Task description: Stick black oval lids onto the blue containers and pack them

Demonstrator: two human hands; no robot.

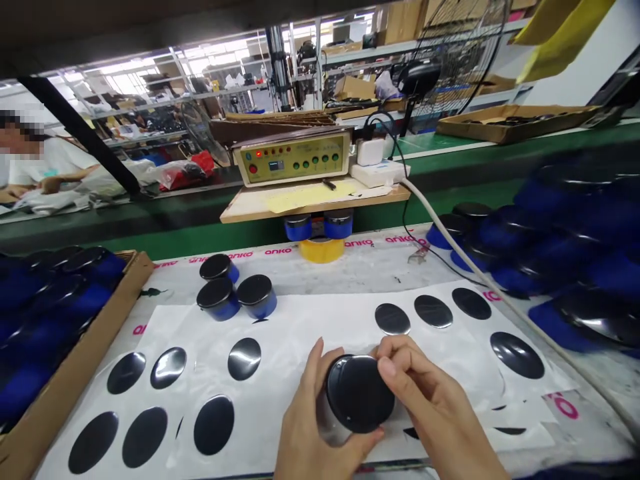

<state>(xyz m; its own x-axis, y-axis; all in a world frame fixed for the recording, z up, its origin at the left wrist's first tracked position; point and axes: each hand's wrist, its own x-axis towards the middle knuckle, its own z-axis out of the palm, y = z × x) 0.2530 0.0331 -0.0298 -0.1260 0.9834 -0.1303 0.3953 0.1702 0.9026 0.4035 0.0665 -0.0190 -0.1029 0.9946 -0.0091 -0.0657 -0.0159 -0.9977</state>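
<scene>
A round black lid (359,393) sits at the near middle of the white sheet (310,333), held between both my hands. My left hand (313,433) curls round its left and lower edge, thumb under it. My right hand (430,407) grips its right side with bent fingers pressing on the top edge. Glossy black oval stickers (244,359) lie on the sheet to the left, and further stickers (433,311) lie to the right. Three blue jars with black lids (236,292) stand behind the left stickers.
A cardboard box (75,360) of blue jars runs along the left. A heap of blue jars (560,247) lies at the right. A white cable (470,260) crosses the table. A control box (293,159) rests on a wooden shelf behind. Another person (45,167) sits at far left.
</scene>
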